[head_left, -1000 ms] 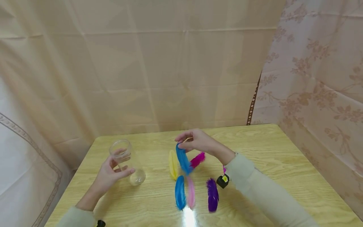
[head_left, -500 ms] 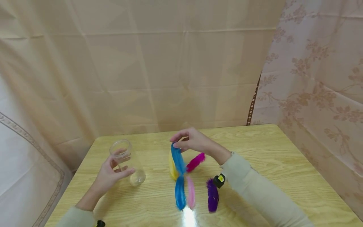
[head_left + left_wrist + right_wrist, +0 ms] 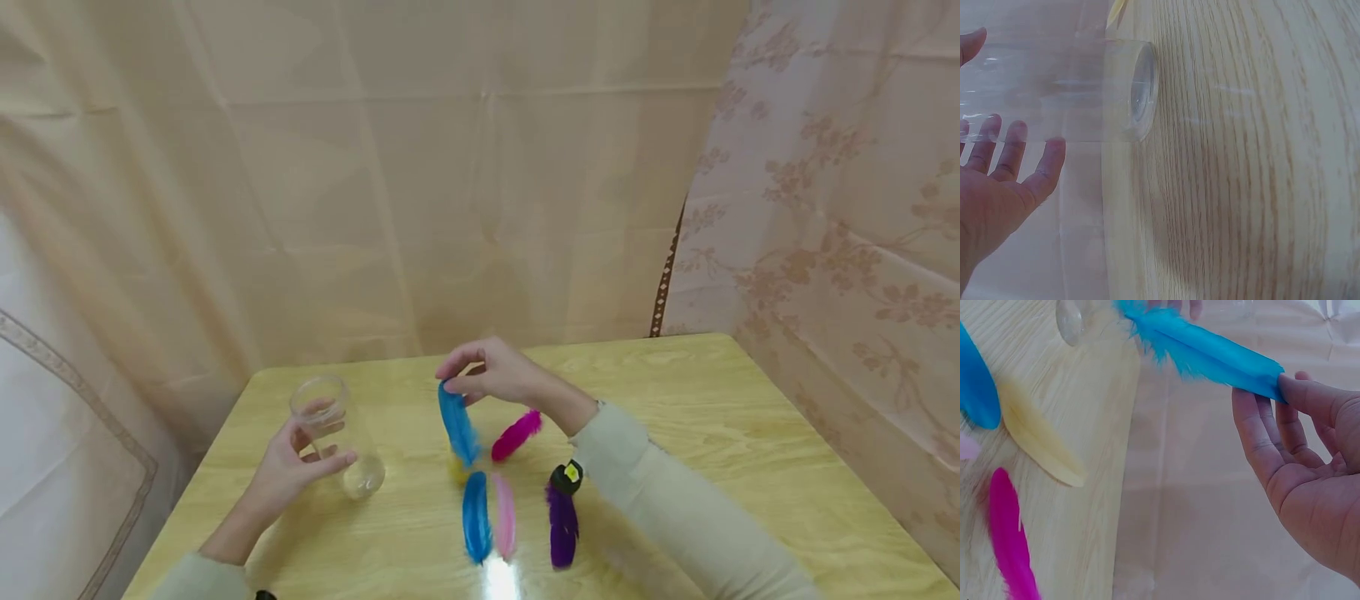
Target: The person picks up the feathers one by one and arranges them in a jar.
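Note:
My left hand (image 3: 288, 467) grips a clear cylindrical vase (image 3: 363, 475) at the table's left, thumb on one side and fingers on the other. In the left wrist view the vase (image 3: 1085, 94) stands with its thick round base toward the tabletop. My right hand (image 3: 498, 372) pinches one end of a blue feather (image 3: 457, 423) between thumb and fingers. That feather (image 3: 1210, 353) hangs above the table, its fluffy end pointing away from the hand. Beneath it lies a yellow feather (image 3: 1038, 434), mostly hidden in the head view.
On the wooden table (image 3: 675, 400) lie another blue feather (image 3: 476, 517), a pale pink one (image 3: 505, 517), a magenta one (image 3: 517, 435) and a purple one (image 3: 563, 529). A black wrist device (image 3: 566, 477) partly overlaps the purple feather. Beige curtain (image 3: 480, 208) hangs behind the table.
My right hand has moved left with the blue feather, toward the vase, passing over the yellow feather. The left hand and vase have stayed about where they were.

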Available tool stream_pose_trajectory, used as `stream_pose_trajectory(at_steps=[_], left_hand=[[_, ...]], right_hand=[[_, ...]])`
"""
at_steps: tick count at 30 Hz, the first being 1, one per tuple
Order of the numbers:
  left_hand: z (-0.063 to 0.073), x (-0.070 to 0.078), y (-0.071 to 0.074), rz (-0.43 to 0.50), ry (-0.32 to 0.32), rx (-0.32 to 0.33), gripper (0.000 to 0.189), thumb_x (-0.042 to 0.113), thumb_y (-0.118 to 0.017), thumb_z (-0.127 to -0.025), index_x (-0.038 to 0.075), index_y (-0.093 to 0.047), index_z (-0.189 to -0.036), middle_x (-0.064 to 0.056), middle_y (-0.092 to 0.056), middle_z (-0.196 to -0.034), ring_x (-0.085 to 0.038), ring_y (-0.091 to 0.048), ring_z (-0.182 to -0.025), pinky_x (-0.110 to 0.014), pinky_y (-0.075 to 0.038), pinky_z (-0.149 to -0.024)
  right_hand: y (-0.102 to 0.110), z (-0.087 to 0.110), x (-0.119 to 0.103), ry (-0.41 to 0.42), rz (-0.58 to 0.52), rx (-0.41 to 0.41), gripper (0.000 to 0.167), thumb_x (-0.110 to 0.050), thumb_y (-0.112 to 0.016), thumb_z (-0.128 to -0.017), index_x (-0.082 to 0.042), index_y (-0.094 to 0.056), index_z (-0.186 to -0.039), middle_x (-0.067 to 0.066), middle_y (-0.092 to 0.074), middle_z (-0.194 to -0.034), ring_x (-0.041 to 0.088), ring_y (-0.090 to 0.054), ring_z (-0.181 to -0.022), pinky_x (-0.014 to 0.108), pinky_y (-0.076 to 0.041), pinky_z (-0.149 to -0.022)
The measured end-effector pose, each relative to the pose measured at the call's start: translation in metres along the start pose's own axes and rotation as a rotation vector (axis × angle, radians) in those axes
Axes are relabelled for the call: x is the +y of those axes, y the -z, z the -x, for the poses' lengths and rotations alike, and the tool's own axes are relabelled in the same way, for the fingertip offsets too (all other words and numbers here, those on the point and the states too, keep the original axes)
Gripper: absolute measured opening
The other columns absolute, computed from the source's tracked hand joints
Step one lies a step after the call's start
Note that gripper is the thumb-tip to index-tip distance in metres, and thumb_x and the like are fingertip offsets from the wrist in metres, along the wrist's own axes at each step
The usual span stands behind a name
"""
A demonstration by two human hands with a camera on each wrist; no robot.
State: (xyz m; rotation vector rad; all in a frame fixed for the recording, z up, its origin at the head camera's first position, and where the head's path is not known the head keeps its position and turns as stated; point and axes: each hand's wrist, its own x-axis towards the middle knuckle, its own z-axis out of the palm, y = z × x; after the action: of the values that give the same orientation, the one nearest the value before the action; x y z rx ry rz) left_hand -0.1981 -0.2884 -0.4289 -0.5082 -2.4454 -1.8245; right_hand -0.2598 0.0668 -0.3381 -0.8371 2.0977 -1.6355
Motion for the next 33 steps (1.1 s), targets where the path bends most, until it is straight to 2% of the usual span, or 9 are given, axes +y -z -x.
stream_pose_trajectory(at_steps=[11, 21, 27, 33], left_hand=[[0.001, 0.005, 0.003, -0.014, -0.001, -0.007, 0.077, 0.000, -0.079, -0.086, 0.011, -0.036, -0.149, 0.005, -0.058, -0.137, -0.016, -0.055, -0.124, -0.030, -0.052, -0.096], [0.000, 0.005, 0.002, -0.015, -0.006, 0.005, 0.077, -0.001, -0.079, -0.086, 0.009, -0.037, -0.149, 0.007, -0.059, -0.135, -0.011, -0.057, -0.122, -0.029, -0.053, -0.094], [0.000, 0.006, 0.002, -0.028, 0.000, 0.026, 0.075, 0.000, -0.080, -0.086, 0.008, -0.038, -0.148, 0.007, -0.061, -0.131, -0.014, -0.058, -0.121, -0.028, -0.054, -0.092], [-0.001, 0.007, 0.002, -0.030, 0.012, 0.026, 0.075, 0.002, -0.081, -0.086, 0.009, -0.038, -0.148, 0.005, -0.061, -0.131, -0.009, -0.059, -0.118, -0.027, -0.054, -0.092]], right_hand=[[-0.015, -0.014, -0.024, 0.004, 0.013, -0.026, 0.020, -0.009, -0.071, -0.096, -0.005, -0.070, -0.115, 0.010, -0.067, -0.109, 0.025, -0.070, -0.093, 0.037, -0.060, -0.080], [-0.021, -0.020, -0.027, -0.005, 0.022, -0.027, 0.019, -0.008, -0.070, -0.096, -0.007, -0.070, -0.115, 0.009, -0.068, -0.107, 0.026, -0.070, -0.091, 0.037, -0.061, -0.079], [-0.033, -0.031, -0.036, 0.023, 0.021, -0.057, 0.020, -0.007, -0.071, -0.096, -0.008, -0.070, -0.116, 0.007, -0.068, -0.108, 0.024, -0.071, -0.091, 0.038, -0.060, -0.080], [-0.043, -0.046, -0.048, 0.022, 0.014, -0.061, 0.018, -0.005, -0.070, -0.096, -0.005, -0.073, -0.113, 0.005, -0.070, -0.108, 0.020, -0.072, -0.090, 0.038, -0.061, -0.078]])
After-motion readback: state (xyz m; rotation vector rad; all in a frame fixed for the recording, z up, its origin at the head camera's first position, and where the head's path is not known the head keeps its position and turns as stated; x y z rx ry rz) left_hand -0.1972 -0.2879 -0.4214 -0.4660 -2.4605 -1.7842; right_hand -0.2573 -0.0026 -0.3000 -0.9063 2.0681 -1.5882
